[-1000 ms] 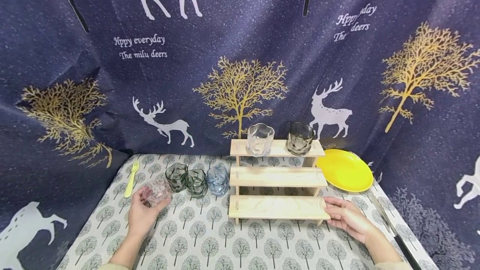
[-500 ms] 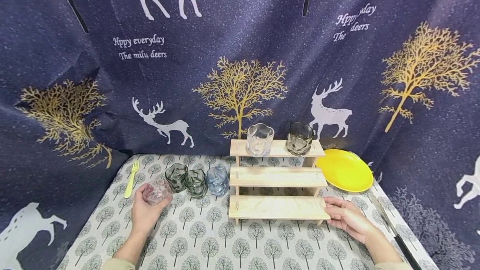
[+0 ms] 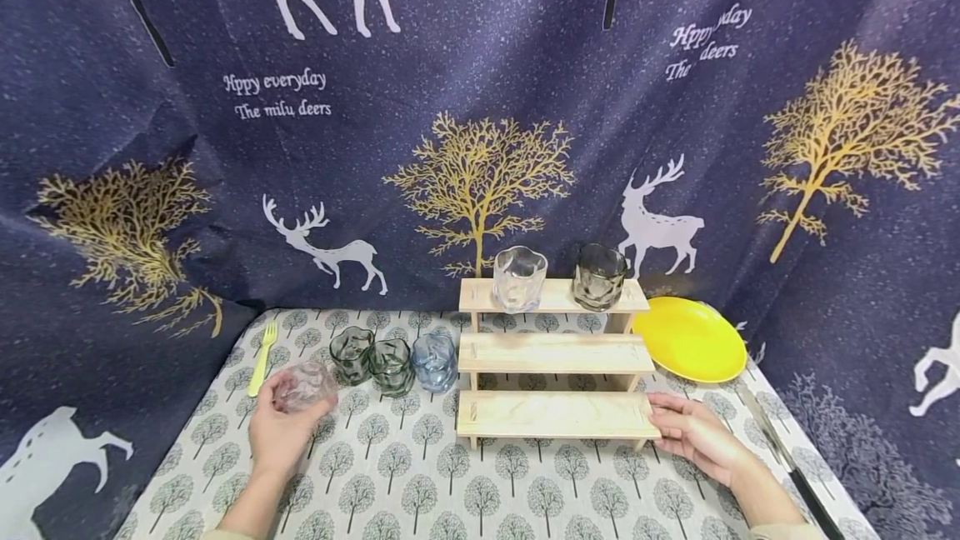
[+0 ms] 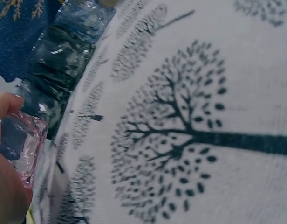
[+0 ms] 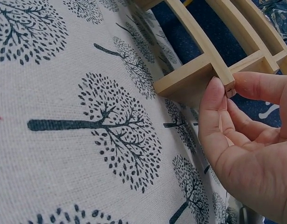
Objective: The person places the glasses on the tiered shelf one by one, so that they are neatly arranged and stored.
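My left hand grips a pale pink glass between thumb and fingers, left of the other glasses. In the left wrist view the pink glass shows at the left edge, partly covered by the hand. The thumb and fingers of my right hand pinch the right end of the lowest board of a three-step wooden shelf. Two dark green glasses and a blue glass stand in a row between the left hand and the shelf. A clear glass and a grey glass stand on the top step.
A yellow-green fork lies at the far left of the patterned tablecloth. At the right are a yellow plate, behind the shelf's right side, and a knife with a black handle. A dark blue printed curtain hangs behind.
My left hand has shifted slightly left and toward me with the pink glass, moving it away from the green glasses. My right hand and the shelf have stayed put.
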The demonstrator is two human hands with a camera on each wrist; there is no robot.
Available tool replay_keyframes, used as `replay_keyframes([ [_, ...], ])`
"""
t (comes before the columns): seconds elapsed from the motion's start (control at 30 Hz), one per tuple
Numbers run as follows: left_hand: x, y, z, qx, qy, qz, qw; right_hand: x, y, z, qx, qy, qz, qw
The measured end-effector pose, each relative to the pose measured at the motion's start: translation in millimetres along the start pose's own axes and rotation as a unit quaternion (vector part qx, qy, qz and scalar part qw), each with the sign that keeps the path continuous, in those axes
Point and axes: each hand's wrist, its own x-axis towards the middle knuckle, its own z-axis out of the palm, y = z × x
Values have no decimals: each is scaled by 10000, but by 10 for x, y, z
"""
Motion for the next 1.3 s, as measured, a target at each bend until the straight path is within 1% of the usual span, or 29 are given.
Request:
replay_keyframes([
  [0.07,-21,54,-42,-42,69,1,10000,3,-2,2,-13,12,23,10000],
  [0.13,-47,124,-82,-131,130,66,9998,4,-4,5,-24,18,40,10000],
  [0.23,-99,252,-127,-251,234,286,9990,3,-5,8,-11,21,47,10000],
  [0.3,-138,350,-142,-246,271,475,9982,1,-5,9,9,7,39,10000],
  [0.47,-242,591,-127,-184,271,931,9951,-8,-1,4,42,-34,-11,10000],
  [0.53,-287,680,-105,-226,259,1134,9930,-10,0,3,48,-51,-19,10000],
  [0.67,-381,858,-34,-290,136,1467,9887,-8,1,1,41,-59,-15,10000],
  [0.7,-404,906,-14,-301,78,1557,9873,-7,1,2,32,-51,-16,10000],
  [0.8,-463,1031,67,-302,-111,1673,9854,-6,-2,6,2,-21,-19,10000],
  [0.9,-507,1147,179,-359,-296,1858,9815,-13,-9,8,-10,2,-21,10000],
  [0.93,-519,1181,221,-454,-393,1900,9800,-17,-10,8,-4,6,-19,10000],
  [0.97,-527,1218,264,-531,-468,2008,9771,-20,-12,8,12,14,-17,10000],
  [1.1,-567,1350,459,-685,-755,2245,9691,-27,-14,8,36,32,-39,10000],
  [1.17,-588,1414,562,-755,-902,2300,9660,-24,-10,7,14,32,-52,10000],
  [1.3,-648,1542,785,-887,-1211,2183,9643,-11,4,0,-43,7,-26,10000],
])
